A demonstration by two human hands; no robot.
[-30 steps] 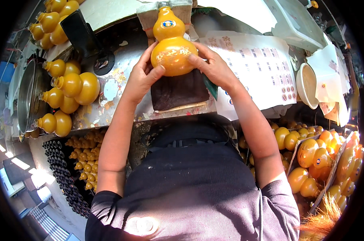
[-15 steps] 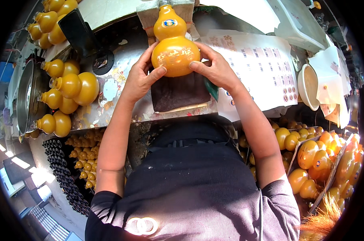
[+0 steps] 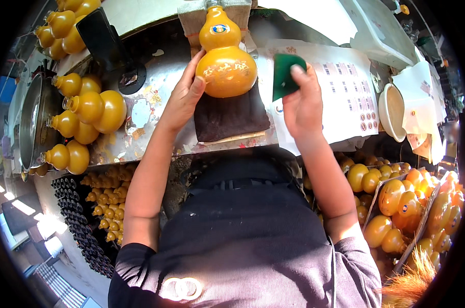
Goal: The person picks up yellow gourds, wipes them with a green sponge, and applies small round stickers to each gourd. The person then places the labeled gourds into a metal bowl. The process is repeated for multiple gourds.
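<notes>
A glossy yellow gourd-shaped bottle [image 3: 227, 77] lies on the bench with its neck pointing away, resting over a folded dark cloth [image 3: 230, 120]. Its upper bulb carries a small round blue sticker, and pale lettering marks the lower bulb. My left hand [image 3: 186, 95] grips the bottle's left side, thumb on top and fingers partly hidden behind it. To the right of the bottle, my right hand [image 3: 303, 100] is closed on a flat dark green scraper [image 3: 284, 77], held up over the printed sheets. That hand is apart from the bottle.
Sheets of printed stickers [image 3: 345, 97] cover the bench's right side, beside a pale oval bowl [image 3: 393, 110]. Several yellow gourd bottles [image 3: 101, 110] stand at left near a phone on a stand [image 3: 101, 41] and a metal pan [image 3: 35, 123]. Crates of gourds [image 3: 404, 200] sit below right.
My right hand has let go of the bottle and moved right, now lifting the green scraper that lay on the bench. My left hand stays on the bottle, which has barely shifted.
</notes>
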